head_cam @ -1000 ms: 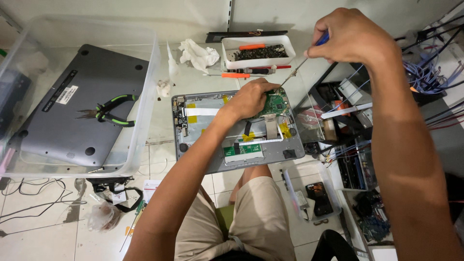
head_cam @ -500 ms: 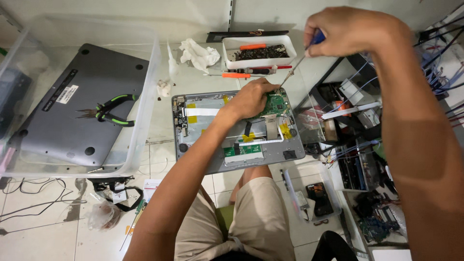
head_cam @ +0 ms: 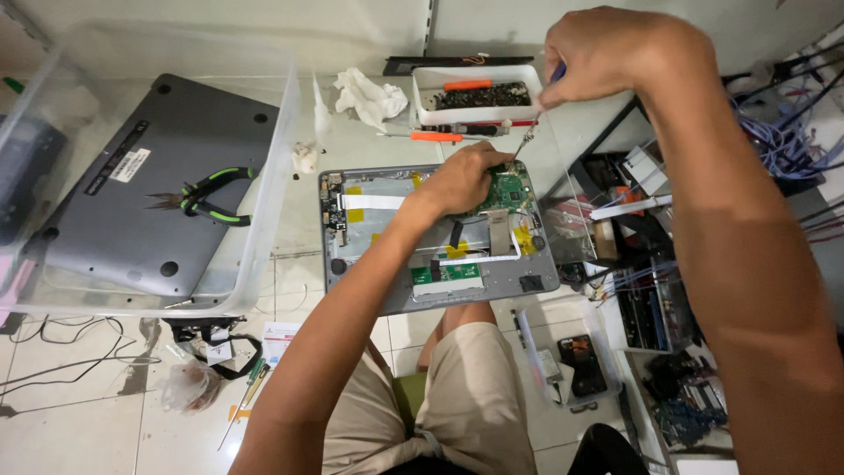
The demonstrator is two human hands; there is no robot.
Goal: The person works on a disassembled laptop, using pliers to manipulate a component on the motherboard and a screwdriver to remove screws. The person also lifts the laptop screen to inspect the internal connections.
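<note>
Right grip (head_cam: 607, 53) is closed around the blue handle of a screwdriver (head_cam: 534, 127), held high, with the thin shaft slanting down and to the left so that its tip meets the green circuit board (head_cam: 508, 189). Left grip (head_cam: 462, 180) lies just below that tip, fingers curled and pressing on the board's near edge; whether anything small is pinched between the fingers I cannot tell. Both act on an opened laptop base (head_cam: 440, 233), grey, with yellow tape patches and flat ribbon cables, resting on the tiled floor above the person's knees.

Just beyond the left grip lies an orange-handled screwdriver (head_cam: 453, 135), and past it a white tray (head_cam: 476, 92) of dark screws. A crumpled white cloth (head_cam: 369, 97) sits to the left of the tray. Well to the left of both grips, a clear plastic bin (head_cam: 264, 220) holds a grey laptop cover (head_cam: 149, 189) with green-handled pliers (head_cam: 207, 195) on top.
</note>
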